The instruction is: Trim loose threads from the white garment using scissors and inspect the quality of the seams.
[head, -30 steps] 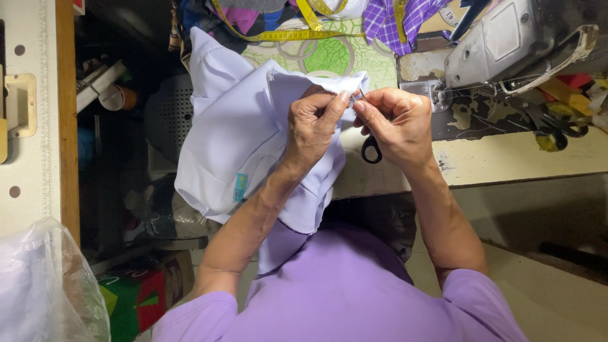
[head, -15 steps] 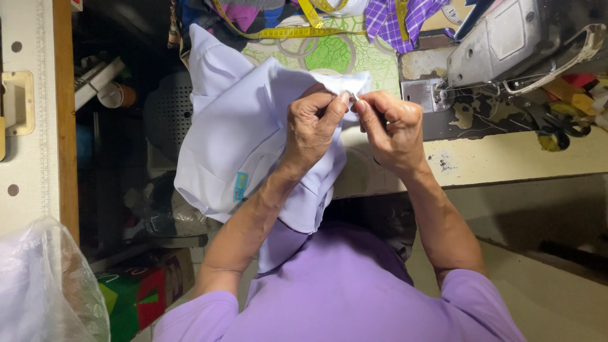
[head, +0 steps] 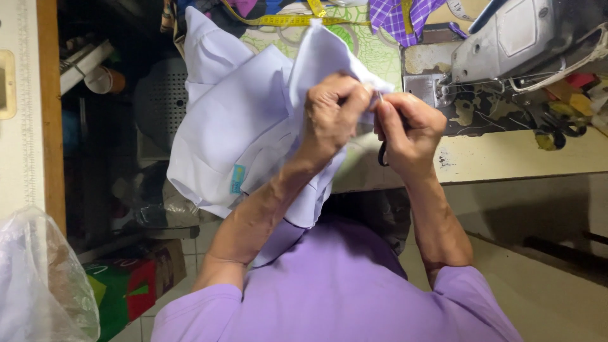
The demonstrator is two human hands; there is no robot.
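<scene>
Cream sewing table [head: 506, 158] fills the right side, its front edge running just under the hands. Both hands meet above that edge: the left hand [head: 332, 117] is closed on a fold of the pale lilac garment [head: 240, 126], and the right hand [head: 408, 130] pinches the same spot, fingertips of the two touching. A dark scissor loop [head: 382, 154] shows under the right palm. The garment hangs off the table's left end, draping down over the person's lap, with a small turquoise label [head: 237, 179] on its lower part. Just beyond the hands sits the grey sewing machine [head: 513, 38], close to the right knuckles; open tabletop lies to its right front. A yellow tape measure [head: 291, 20] and purple checked cloth [head: 399, 16] lie farther back. At lower left a clear plastic bag [head: 38, 278] holds something I cannot make out. Compared with half a second ago, the hands sit higher and nearer the camera, the cloth bunched tighter.
</scene>
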